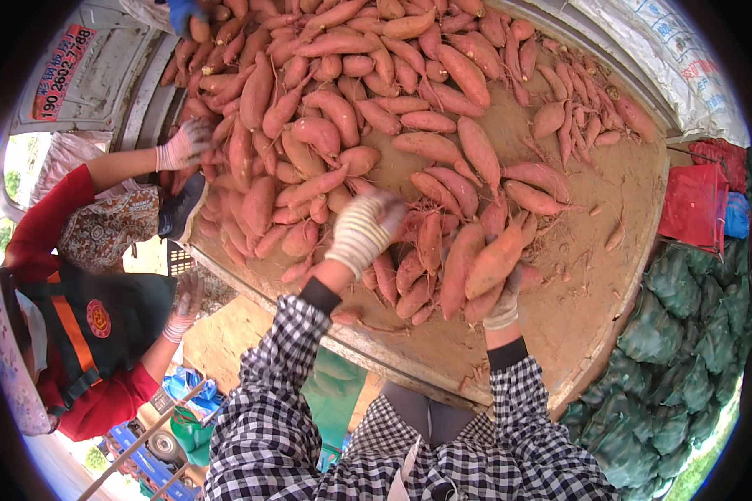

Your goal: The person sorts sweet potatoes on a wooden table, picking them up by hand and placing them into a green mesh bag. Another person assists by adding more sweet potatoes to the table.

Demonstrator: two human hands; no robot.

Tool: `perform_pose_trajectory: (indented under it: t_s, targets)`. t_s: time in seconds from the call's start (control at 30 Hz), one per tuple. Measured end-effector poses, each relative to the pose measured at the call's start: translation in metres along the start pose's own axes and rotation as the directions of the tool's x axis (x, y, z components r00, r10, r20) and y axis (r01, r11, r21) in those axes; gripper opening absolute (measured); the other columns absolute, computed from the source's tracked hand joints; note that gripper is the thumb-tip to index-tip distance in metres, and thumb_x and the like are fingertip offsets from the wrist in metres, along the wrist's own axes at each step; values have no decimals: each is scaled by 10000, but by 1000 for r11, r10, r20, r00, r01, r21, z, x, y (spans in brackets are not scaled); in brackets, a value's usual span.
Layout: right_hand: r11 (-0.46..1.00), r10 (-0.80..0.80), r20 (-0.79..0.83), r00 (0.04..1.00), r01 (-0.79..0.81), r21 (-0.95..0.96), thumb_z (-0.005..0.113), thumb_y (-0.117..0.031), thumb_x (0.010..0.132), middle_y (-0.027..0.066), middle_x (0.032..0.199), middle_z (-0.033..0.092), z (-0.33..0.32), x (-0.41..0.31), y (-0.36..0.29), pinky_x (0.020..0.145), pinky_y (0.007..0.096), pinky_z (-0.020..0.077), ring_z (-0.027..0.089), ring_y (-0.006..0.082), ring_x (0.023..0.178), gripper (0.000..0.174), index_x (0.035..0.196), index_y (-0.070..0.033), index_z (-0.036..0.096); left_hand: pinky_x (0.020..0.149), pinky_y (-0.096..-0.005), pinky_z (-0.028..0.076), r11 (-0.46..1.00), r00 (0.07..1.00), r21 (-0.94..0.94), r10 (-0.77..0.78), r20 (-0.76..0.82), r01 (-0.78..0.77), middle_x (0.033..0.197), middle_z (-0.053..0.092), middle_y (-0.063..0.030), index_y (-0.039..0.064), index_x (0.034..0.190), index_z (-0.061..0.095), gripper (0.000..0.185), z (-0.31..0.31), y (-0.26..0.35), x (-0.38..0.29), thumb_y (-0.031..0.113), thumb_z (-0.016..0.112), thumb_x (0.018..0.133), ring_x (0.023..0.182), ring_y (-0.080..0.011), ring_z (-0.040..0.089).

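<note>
My right hand (506,305), in a pale work glove, grips several large sweet potatoes (494,260) from the right. Its fingers are mostly hidden behind them. Over the near side of the heap is my left hand (368,227), in a striped glove. Motion blurs its fingertips, so whether they hold anything is unclear. Beneath and between my hands lie loose sweet potatoes (385,278), some with thin roots. The main pile of sweet potatoes (316,134) spreads over the soil-covered truck bed (576,319) toward the far left.
A co-worker in red sleeves (50,216) works at the left, one gloved hand (185,145) by the pile. Another person's blue glove (185,15) is at the top. Small, thin roots (576,116) lie far right. Filled green mesh sacks (670,357) and a red bag (692,200) stand beyond the right edge.
</note>
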State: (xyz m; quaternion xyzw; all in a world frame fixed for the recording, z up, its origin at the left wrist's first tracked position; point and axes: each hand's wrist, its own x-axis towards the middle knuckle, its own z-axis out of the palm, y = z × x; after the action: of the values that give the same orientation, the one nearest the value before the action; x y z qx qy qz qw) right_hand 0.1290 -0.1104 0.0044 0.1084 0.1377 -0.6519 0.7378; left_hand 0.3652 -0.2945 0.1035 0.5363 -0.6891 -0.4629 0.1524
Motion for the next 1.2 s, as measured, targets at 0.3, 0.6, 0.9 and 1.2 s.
perform_pose_trajectory:
  t_s: [0.3,0.6,0.9,1.2]
  targets:
    - [990,89,6,996,-89,108,589,-264,924,95,1453,450,-61,-44,-11,1104,468,377,481,280,1287,606,1453,-85,354,955,-447,451,697,898,716,298,-323,27,1211,573,-165,105,1192,618,435,-66,-29,140,207,719,782,1118,-372,530]
    - [995,87,-14,996,-87,39,528,-306,970,93,1368,523,-130,-42,-7,995,417,476,568,264,1172,503,1409,-97,404,1086,-485,344,304,928,952,338,-154,47,1476,395,-125,224,1404,441,703,-96,-6,258,268,755,776,1323,-334,422]
    - [998,19,196,980,-7,-59,382,-376,1032,41,1398,489,-99,-36,-6,987,384,463,535,213,1188,465,1436,-145,376,1100,-500,321,132,917,976,384,110,-172,1419,443,-129,302,1250,596,556,-100,-20,267,234,766,725,1291,-365,433]
    - [1000,13,76,997,-13,0,449,-316,1018,69,1367,507,-96,-40,-6,1021,351,449,536,225,1193,441,1405,-109,406,1032,-481,354,7,897,1000,442,-7,4,1324,500,-148,200,1107,676,261,-83,-36,299,306,555,902,1229,-349,458]
